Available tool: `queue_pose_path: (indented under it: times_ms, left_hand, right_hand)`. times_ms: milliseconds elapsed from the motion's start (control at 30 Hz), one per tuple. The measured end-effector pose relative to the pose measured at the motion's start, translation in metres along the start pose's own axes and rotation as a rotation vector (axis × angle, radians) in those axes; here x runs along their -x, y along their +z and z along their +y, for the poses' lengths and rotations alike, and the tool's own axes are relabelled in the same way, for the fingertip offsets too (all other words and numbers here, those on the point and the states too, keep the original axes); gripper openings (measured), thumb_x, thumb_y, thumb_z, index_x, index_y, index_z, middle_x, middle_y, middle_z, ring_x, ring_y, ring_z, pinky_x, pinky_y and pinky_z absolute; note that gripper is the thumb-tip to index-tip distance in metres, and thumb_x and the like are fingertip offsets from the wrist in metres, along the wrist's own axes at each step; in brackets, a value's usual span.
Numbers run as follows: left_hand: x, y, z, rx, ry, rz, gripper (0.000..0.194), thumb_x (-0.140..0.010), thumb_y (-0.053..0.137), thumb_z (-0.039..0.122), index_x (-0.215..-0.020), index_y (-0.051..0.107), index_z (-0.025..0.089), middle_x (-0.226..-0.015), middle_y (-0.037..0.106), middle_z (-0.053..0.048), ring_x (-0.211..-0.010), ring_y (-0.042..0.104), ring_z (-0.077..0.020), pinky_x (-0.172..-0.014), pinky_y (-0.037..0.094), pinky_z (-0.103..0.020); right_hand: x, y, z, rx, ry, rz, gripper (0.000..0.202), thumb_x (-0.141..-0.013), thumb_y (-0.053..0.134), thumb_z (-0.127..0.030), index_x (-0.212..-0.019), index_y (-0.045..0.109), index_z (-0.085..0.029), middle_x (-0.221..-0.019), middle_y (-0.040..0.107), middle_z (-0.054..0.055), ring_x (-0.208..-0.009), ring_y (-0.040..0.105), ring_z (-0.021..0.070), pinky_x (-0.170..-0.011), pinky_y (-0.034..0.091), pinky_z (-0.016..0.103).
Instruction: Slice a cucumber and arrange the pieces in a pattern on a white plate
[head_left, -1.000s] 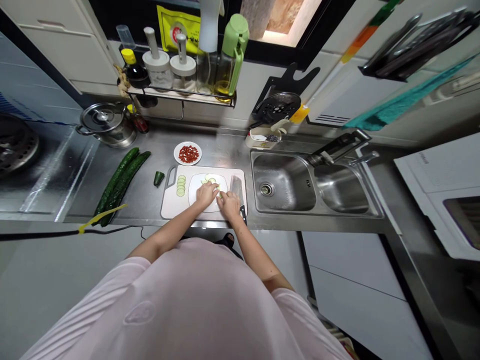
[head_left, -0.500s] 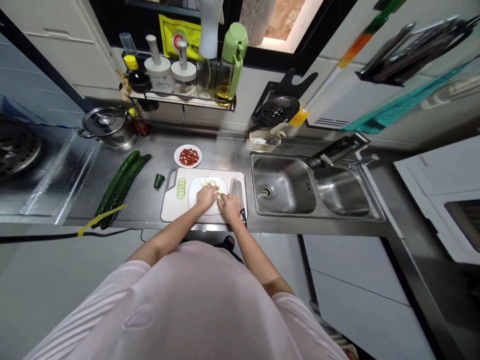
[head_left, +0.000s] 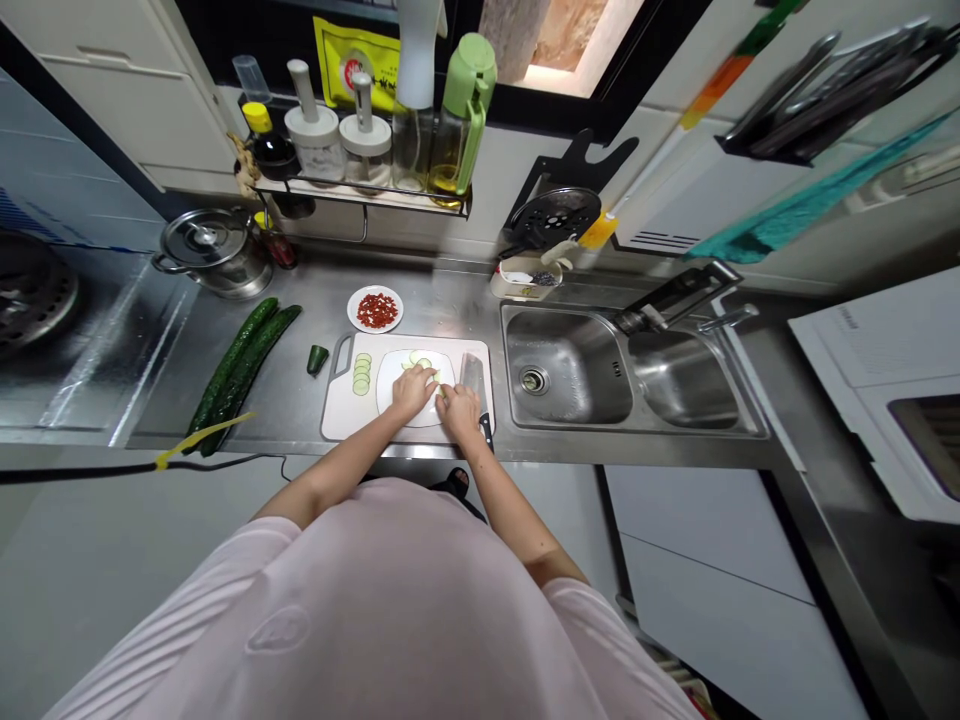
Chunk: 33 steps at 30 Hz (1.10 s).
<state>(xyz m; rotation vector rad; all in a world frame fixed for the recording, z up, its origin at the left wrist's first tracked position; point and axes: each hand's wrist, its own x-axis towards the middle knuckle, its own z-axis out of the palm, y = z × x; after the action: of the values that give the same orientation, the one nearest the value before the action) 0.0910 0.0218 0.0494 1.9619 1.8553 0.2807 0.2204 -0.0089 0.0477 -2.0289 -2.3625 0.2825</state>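
1. The left hand [head_left: 411,390] lies over the middle of a square white plate [head_left: 388,382], fingers bent and drawn together. The cucumber slices [head_left: 420,357] on that plate lie just beyond its fingertips, toward the plate's back edge. How firmly it has hold of any piece is too small to tell.
2. The right hand [head_left: 460,405] sits over the plate's right edge, fingers curled and nearly closed. A bit of pale green shows at its fingertips, between the two hands; whether it is gripped I cannot tell.
3. Under the plate is a cutting board [head_left: 339,412], set at the front edge of the worktop [head_left: 300,405]. A row of overlapping slices [head_left: 361,374] lies near its left edge. A knife [head_left: 473,374] lies along its right edge, handle by the front right corner.
4. Among the containers, leftmost is a lidded steel pot [head_left: 238,272], near the worktop's back edge. In front of it, two whole cucumbers [head_left: 247,365] reach to the front edge.
5. A round white dish [head_left: 355,322], just behind the board's back left corner, holds chopped red pieces [head_left: 377,310].
6. A small tub [head_left: 519,292] at the sink's back left corner holds white and dark contents, unclear.
7. Rightmost, the double sink [head_left: 581,360] shows bare steel and a drain [head_left: 534,380] in its left bowl.
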Motion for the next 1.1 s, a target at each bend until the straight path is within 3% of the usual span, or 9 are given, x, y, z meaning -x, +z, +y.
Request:
queue_pose_path:
  times_ms: [267,600,1100]
  left_hand:
    - [-0.0006,0.0012,-0.0007,0.037,0.007,0.040,0.032,-0.088,0.044,0.041,-0.113,0.059,0.029,-0.107,0.058,-0.004,-0.100,0.051,-0.0191,-0.080,0.041,-0.028]
    - [-0.0033,0.0028,-0.0005,0.001,0.017,0.022,0.030,-0.087,0.046,0.042,-0.110,0.059,0.028,-0.108,0.057,-0.004,-0.100,0.051,-0.0207,-0.077,0.042,-0.029]
    - [-0.0005,0.0029,0.0001,-0.006,0.022,0.022,0.032,-0.088,0.043,0.042,-0.114,0.057,0.028,-0.109,0.056,-0.006,-0.100,0.051,-0.0206,-0.078,0.041,-0.029]
  right_hand:
    - [0.0023,0.0001,-0.0004,-0.024,0.032,0.060,0.034,-0.094,0.036,-0.039,-0.112,0.059,-0.022,-0.099,0.059,0.010,-0.093,0.045,0.0227,-0.081,0.024,0.032]
    - [0.0013,0.0005,-0.0009,0.013,0.029,-0.005,0.033,-0.093,0.037,-0.040,-0.110,0.060,-0.022,-0.100,0.058,0.010,-0.093,0.045,0.0224,-0.081,0.023,0.033]
    - [0.0005,0.0035,-0.0003,0.004,0.033,0.034,0.031,-0.092,0.040,-0.040,-0.107,0.061,-0.023,-0.097,0.058,0.008,-0.091,0.046,0.0221,-0.080,0.024,0.032]
